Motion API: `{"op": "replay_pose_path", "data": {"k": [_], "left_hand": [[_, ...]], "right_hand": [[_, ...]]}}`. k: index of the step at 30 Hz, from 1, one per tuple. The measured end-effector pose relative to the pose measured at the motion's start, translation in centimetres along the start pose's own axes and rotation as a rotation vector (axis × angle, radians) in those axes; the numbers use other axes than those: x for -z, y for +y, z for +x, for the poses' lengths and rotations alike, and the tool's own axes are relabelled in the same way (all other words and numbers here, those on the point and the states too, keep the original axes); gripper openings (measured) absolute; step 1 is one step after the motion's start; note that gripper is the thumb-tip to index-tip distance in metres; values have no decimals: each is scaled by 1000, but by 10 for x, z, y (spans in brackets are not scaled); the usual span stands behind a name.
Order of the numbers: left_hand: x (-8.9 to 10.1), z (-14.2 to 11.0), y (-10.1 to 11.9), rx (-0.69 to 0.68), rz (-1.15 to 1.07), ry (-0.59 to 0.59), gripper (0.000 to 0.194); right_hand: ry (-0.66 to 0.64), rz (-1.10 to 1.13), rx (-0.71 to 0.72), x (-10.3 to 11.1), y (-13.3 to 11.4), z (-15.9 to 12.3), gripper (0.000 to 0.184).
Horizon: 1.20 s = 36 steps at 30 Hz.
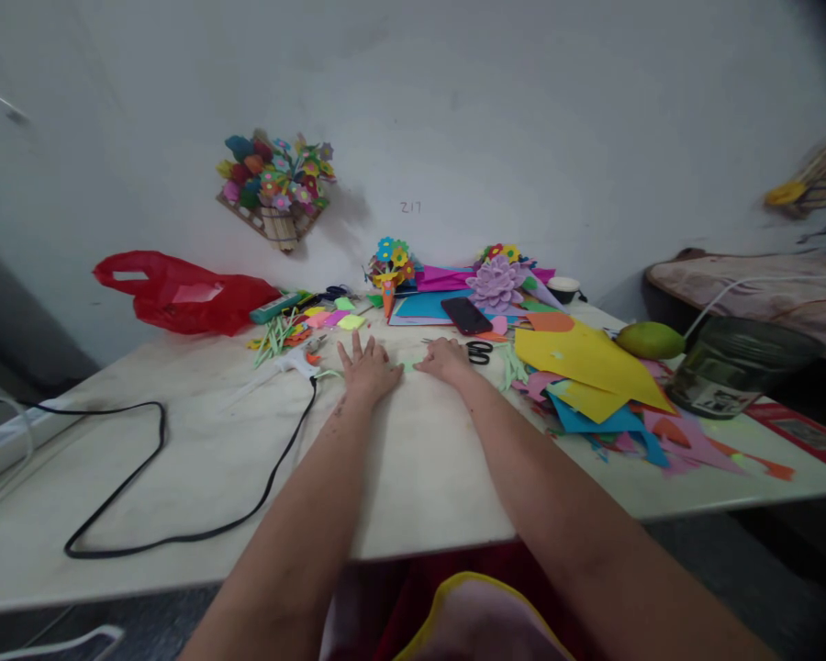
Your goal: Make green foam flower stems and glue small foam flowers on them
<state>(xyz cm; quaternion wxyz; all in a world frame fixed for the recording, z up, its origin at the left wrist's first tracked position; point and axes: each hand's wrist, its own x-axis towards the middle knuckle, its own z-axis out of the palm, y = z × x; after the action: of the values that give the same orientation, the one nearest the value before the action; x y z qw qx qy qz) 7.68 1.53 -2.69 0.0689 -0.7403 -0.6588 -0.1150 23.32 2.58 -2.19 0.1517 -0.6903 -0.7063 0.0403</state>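
My left hand (368,369) lies on the table with its fingers spread, thumb toward the right hand. My right hand (446,361) is closed, its fingertips pressed down at the end of a small light-green strip (408,366) that shows between the two hands. Another bit of pale green strip (329,374) sticks out left of the left hand. Scissors with black handles (480,352) lie just behind the right hand, which partly covers them. A white glue gun (295,362) rests left of the left hand, with a black cord running from it.
Yellow foam sheets (578,358) and coloured scraps cover the right side, near a mango (651,340) and a dark jar (736,367). A phone (466,315), a purple flower (497,282) and a red plastic bag (193,294) lie farther back. The black cord (161,431) loops across the left.
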Motion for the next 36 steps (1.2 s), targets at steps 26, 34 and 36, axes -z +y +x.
{"op": "replay_pose_path", "data": {"k": [26, 34, 36], "left_hand": [[1, 1, -1, 33, -17, -16, 49], [5, -2, -11, 8, 23, 0, 39], [6, -4, -14, -6, 29, 2, 36]], "right_hand": [[8, -12, -168, -5, 6, 0, 79], [-72, -13, -185, -1, 12, 1, 85], [-73, -28, -193, 1, 18, 2, 85]]}}
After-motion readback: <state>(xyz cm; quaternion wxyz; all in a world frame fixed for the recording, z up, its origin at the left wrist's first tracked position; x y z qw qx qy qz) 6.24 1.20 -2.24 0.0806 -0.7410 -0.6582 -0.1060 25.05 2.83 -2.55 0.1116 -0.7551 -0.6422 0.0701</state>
